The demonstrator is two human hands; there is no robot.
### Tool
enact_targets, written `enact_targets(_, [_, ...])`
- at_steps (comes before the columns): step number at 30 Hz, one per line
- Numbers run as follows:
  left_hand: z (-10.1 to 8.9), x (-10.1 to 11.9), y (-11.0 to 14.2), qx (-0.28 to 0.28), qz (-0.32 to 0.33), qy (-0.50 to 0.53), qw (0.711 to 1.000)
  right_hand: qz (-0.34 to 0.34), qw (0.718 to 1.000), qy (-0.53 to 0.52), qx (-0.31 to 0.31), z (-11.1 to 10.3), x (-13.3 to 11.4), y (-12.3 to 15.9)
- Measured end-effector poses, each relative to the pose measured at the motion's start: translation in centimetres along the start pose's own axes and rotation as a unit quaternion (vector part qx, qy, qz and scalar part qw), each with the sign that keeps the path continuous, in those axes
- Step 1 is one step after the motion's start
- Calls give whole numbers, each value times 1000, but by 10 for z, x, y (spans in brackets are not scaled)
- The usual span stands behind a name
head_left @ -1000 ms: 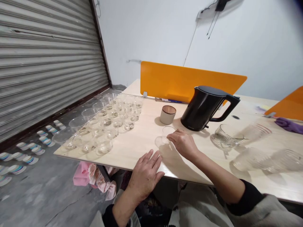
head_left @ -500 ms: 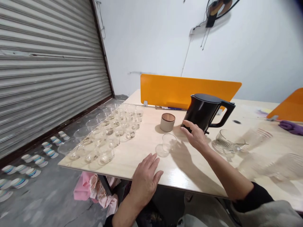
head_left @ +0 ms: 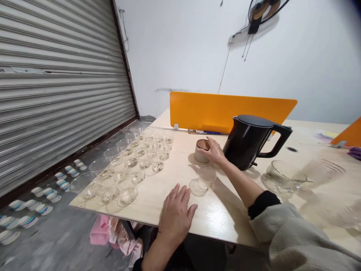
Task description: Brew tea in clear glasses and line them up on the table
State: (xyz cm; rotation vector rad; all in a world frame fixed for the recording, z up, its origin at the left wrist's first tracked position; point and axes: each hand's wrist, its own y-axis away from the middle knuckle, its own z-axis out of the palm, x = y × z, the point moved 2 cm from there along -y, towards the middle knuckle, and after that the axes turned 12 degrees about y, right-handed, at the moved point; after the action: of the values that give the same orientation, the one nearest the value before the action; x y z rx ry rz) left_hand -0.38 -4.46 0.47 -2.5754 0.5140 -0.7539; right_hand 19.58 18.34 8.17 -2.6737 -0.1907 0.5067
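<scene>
- Table (head_left: 182,167): bears the pieces below.
- Cups (head_left: 132,162): clear, many, already standing in rows at the left end; that share looks done. No coloured fill shows.
- Kettle (head_left: 248,141): black, upright, lid down, contents hidden.
- Glasses (head_left: 324,174): ribbed, at the right, well apart from the rows.
- Left hand (head_left: 177,212): palm down at the near edge, fingers slightly parted, holding nothing.
- Right hand (head_left: 214,152): thumb and fingers about the pot's rim; whether clamped on it, cannot tell.
- Pot (head_left: 199,155): beige, brown inside, on the table left of the kettle; not yet lifted.
- Lone cup (head_left: 207,176): clear, between the hands, outside the rows.
</scene>
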Motion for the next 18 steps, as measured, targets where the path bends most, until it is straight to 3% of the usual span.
enact_targets(6, [-3, 0, -1, -10, -12, 7, 1000, 29, 999, -17, 23, 10, -2, -6])
enact_targets(10, [-4, 1, -1, -20, -15, 13, 1000, 27, 998, -7, 60, -1, 0, -6])
enact_targets(14, [-5, 0, -1, -14, -17, 26, 999, -10, 993, 14, 114, -39, -1, 4])
enact_targets(18, [-3, -4, 1, 9, -9, 52, 999, -30, 981, 35, 189, -100, -5, 42])
